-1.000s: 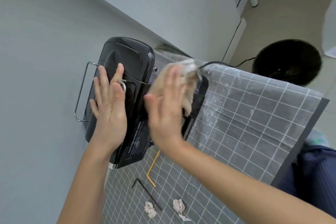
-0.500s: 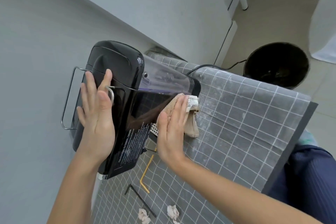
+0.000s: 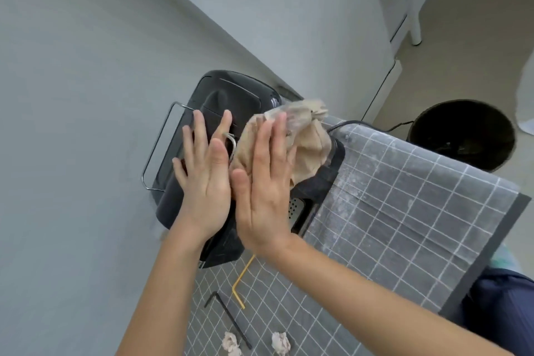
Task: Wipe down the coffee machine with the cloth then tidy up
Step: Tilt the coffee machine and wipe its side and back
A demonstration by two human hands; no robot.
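The black coffee machine [image 3: 231,101] stands on a grey checked tablecloth [image 3: 404,196] against the wall, much of its body hidden behind both hands. The left hand [image 3: 205,179] lies flat on its top, fingers straight and slightly spread. The right hand [image 3: 265,182], fingers extended, presses the beige cloth [image 3: 303,136] against the machine's side; what lies beneath is concealed. The cloth's upper edge is blurred.
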